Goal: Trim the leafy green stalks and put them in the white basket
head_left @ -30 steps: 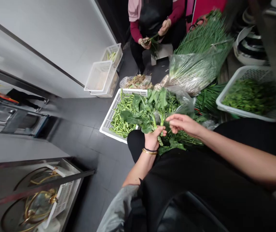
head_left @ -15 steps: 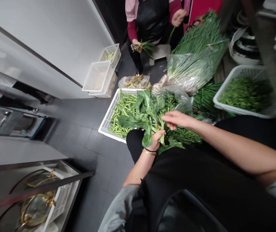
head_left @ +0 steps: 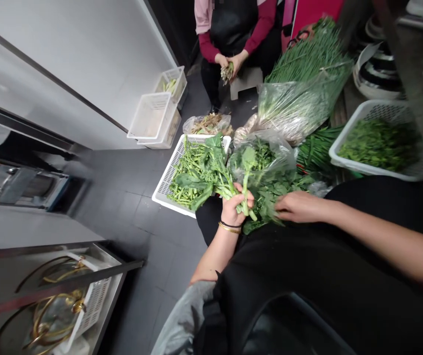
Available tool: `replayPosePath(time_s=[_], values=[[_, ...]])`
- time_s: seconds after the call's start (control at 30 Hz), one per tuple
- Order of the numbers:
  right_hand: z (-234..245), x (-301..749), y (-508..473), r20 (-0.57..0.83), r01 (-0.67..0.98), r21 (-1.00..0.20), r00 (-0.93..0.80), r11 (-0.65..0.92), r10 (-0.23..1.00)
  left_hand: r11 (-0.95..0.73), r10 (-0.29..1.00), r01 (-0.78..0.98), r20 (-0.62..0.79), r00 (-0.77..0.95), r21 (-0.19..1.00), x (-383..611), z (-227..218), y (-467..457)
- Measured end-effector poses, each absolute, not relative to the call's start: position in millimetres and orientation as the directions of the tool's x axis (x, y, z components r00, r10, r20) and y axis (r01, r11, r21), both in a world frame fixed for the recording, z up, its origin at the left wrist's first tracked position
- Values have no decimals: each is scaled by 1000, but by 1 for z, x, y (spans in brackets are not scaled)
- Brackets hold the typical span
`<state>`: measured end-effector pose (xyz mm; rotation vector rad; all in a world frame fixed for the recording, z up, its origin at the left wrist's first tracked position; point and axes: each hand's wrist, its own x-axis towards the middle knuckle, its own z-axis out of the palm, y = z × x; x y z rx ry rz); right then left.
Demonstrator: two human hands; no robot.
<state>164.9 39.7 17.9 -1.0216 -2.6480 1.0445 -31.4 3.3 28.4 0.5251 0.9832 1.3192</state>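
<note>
My left hand [head_left: 230, 211] is closed around a small bunch of leafy green stalks [head_left: 227, 183], with the cut ends toward me and the leaves pointing away. The leaves hang over a white slotted basket [head_left: 165, 184] that holds many trimmed green stems [head_left: 185, 172]. To the right, my right hand [head_left: 300, 206] is low at a heap of loose leafy greens [head_left: 266, 197] by my lap. Its fingers are drawn together, with the tips among the leaves, so what they pinch is hidden. A clear plastic bag [head_left: 285, 150] of greens lies just beyond.
A co-worker's hands [head_left: 231, 66] hold a bunch with pale root ends across from me. A large bag of long green stalks [head_left: 296, 106] lies at right, near a white basket of leaves [head_left: 379, 148]. Stacked white crates [head_left: 152, 116] stand by the wall; a metal rack [head_left: 122, 268] is at left.
My right hand has moved from the bunch down and right to the loose greens. My left hand still holds the stalks. The co-worker's hands have come together on their bunch.
</note>
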Motion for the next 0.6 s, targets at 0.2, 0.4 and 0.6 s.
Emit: replayPosePath(time_s=[0.2, 0.4, 0.6], values=[[46, 146, 77, -103, 161, -987, -719, 20, 687, 347, 934, -577, -328, 142, 739, -21, 27, -2], [49, 100, 47, 223, 586, -641, -475, 495, 851, 238, 873, -587, -435, -221, 774, -15, 22, 8], [15, 164, 29, -90, 436, -500, -885, 748, 456, 197, 879, -626, -419, -229, 755, -36, 22, 13]])
